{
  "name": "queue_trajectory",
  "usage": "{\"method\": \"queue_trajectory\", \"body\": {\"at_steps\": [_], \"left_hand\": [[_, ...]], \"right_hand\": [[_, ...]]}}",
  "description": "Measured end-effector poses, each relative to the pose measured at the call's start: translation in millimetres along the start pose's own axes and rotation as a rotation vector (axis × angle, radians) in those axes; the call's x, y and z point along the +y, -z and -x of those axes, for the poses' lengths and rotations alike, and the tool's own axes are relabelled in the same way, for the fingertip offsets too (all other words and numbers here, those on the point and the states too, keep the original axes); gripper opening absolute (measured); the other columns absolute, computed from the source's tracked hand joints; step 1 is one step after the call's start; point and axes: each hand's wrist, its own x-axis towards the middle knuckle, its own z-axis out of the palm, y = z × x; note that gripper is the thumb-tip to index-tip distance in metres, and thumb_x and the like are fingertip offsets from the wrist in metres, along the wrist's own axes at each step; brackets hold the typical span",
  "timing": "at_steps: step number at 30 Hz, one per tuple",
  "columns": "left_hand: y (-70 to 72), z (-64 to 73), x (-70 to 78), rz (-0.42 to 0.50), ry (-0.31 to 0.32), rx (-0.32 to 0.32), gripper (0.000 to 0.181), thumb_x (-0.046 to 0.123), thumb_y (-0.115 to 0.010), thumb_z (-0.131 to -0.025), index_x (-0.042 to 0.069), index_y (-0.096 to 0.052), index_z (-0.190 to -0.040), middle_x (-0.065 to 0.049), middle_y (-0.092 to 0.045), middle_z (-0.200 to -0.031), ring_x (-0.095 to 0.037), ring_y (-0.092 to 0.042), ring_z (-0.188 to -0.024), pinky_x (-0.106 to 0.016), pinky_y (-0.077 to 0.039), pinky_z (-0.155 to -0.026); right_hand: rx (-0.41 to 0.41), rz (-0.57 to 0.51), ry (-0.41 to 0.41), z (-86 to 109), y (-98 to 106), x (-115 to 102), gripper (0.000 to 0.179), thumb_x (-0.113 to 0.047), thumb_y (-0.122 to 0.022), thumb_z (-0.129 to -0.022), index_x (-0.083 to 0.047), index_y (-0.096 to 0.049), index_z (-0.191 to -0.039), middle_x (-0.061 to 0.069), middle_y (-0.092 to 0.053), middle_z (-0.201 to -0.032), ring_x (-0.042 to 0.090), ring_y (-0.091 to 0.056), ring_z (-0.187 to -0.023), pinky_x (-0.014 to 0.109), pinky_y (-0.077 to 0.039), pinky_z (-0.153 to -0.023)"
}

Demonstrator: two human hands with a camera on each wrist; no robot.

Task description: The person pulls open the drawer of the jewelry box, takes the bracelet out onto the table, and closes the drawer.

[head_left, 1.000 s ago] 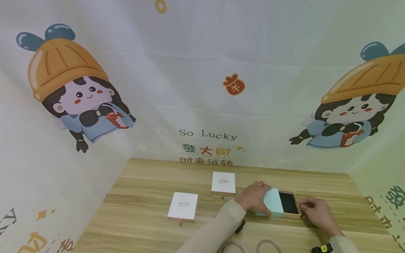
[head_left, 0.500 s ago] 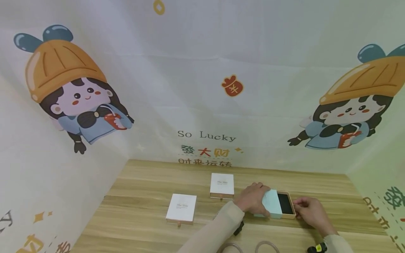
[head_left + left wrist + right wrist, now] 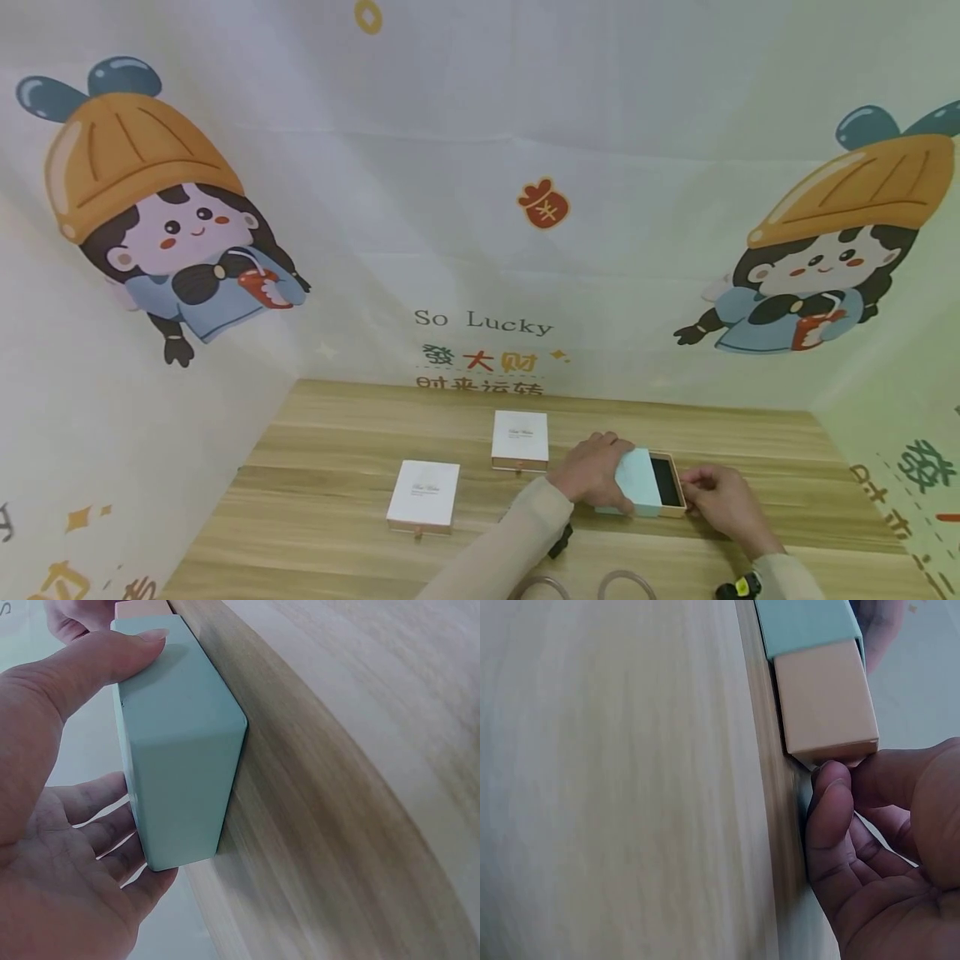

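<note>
A pale mint drawer-style gift box lies on the wooden table at the right. Its outer sleeve is gripped by my left hand, with the thumb on the near side and the fingers spread round the far side. From the right end of the sleeve sticks out a tan drawer with a black lining inside. My right hand pinches at the drawer's outer end, thumb against index finger. In the right wrist view these fingertips are right at the tan end wall; what lies between them is hidden.
Two white boxes with small front tabs stand on the table left of my hands, one nearer, one farther back. Two clear ring-like loops, one at the right, show at the bottom edge. A printed curtain encloses the table.
The tan drawer has slid left, deeper into the mint sleeve, with my right hand moving along with it. My left hand keeps its grip on the sleeve. The whole view has shifted slightly.
</note>
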Motion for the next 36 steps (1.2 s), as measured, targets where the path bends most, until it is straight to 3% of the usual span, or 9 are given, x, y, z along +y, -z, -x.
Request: {"method": "queue_trajectory", "body": {"at_steps": [13, 27, 36], "left_hand": [[0.9, -1.3, 1.2, 0.003, -0.003, 0.001, 0.087, 0.042, -0.093, -0.070, 0.023, -0.055, -0.145, 0.010, -0.060, -0.123, -0.004, -0.050, -0.103, -0.017, -0.045, -0.088], [1.3, 0.6, 3.5, -0.017, 0.021, 0.004, 0.088, 0.040, -0.094, -0.068, 0.023, -0.055, -0.145, 0.011, -0.061, -0.123, -0.003, -0.051, -0.102, -0.018, -0.045, -0.090], [3.5, -0.3, 1.9, -0.007, 0.014, -0.024, 0.090, 0.043, -0.092, -0.070, 0.023, -0.052, -0.149, 0.010, -0.060, -0.128, -0.004, -0.050, -0.104, -0.018, -0.045, -0.091]], "right_hand": [[-0.035, -0.070, 0.039, -2.1, -20.4, -16.1, 0.015, 0.000, -0.063, -0.095, 0.010, -0.070, -0.102, 0.009, -0.073, -0.082, 0.015, -0.065, -0.069, 0.025, -0.057, -0.058], [0.011, -0.079, 0.036, -0.9, -30.2, -15.3, 0.013, 0.000, -0.066, -0.092, 0.010, -0.070, -0.100, 0.010, -0.073, -0.084, 0.013, -0.064, -0.068, 0.023, -0.055, -0.058], [-0.031, -0.067, 0.036, -0.3, -29.3, -9.1, 0.015, -0.005, -0.062, -0.098, 0.006, -0.067, -0.106, 0.008, -0.071, -0.091, 0.012, -0.063, -0.072, 0.023, -0.056, -0.061]]}}
